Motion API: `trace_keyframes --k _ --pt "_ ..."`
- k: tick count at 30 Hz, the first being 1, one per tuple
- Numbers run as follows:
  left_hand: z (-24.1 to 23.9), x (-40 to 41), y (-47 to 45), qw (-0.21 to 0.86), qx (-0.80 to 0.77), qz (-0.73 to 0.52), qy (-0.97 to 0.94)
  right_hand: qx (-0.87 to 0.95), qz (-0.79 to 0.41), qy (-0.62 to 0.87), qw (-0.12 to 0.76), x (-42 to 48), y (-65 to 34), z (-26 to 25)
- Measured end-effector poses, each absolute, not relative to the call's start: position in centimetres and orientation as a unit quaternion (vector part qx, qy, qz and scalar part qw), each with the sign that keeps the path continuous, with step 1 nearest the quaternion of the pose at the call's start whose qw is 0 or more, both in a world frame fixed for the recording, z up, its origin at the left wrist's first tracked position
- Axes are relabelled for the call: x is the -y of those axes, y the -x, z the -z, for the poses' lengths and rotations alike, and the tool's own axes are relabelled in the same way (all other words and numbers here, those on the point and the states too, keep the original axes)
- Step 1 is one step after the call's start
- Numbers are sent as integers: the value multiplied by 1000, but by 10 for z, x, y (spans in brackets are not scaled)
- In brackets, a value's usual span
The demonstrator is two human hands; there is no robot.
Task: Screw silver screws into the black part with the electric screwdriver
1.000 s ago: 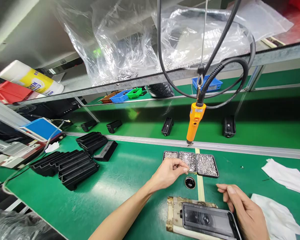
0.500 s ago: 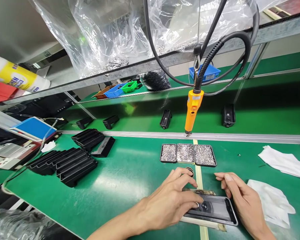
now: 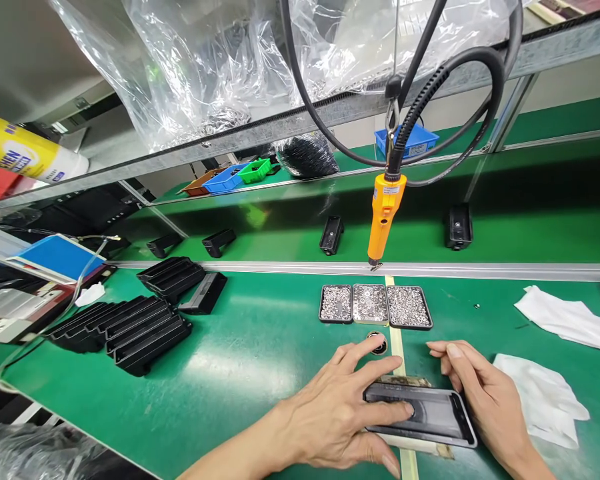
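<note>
At lower centre of the frame, we are pressing our spread left hand (image 3: 340, 417) on the black cover (image 3: 420, 413) seated in its fixture; our right hand (image 3: 485, 393), fingers loose, is steadying its edge. The hanging screwdriver (image 3: 383, 217) is untouched, so fastening remains.

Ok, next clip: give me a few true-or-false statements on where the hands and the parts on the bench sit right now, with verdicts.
1. The left hand rests on the black housing, a fingertip pressed near its middle. True.
2. The right hand grips the orange electric screwdriver. False: the screwdriver hangs untouched from its cable above the bench; the right hand lies at the housing's right end.
3. Three small screw trays sit side by side beyond the hands. True.
4. The stack of black ribbed parts lies to the right of the housing. False: it lies far to the left; white cloths lie to the right.
5. The housing sits on a worn fixture block. True.
</note>
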State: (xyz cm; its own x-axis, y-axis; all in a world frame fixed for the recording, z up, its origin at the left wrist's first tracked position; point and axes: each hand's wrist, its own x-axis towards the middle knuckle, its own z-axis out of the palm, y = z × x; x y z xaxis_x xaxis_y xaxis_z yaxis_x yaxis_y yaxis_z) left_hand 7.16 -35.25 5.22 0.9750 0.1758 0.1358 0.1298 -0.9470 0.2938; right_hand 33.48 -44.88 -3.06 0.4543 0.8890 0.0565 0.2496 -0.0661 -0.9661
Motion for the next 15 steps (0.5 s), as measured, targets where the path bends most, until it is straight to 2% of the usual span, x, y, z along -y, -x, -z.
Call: trace_keyframes --k 4,8,11,15 --pt "-55 354 -74 177 -67 -107 -976 421 -301 672 529 449 -335 33" --pt "-57 340 -65 277 -168 -254 -911 418 -301 678 524 449 -335 35" --pt "-54 310 -58 241 -331 -310 -858 415 -285 685 527 449 -338 40" --pt "-42 267 -55 179 -418 -276 -847 419 -251 695 528 446 -342 50"
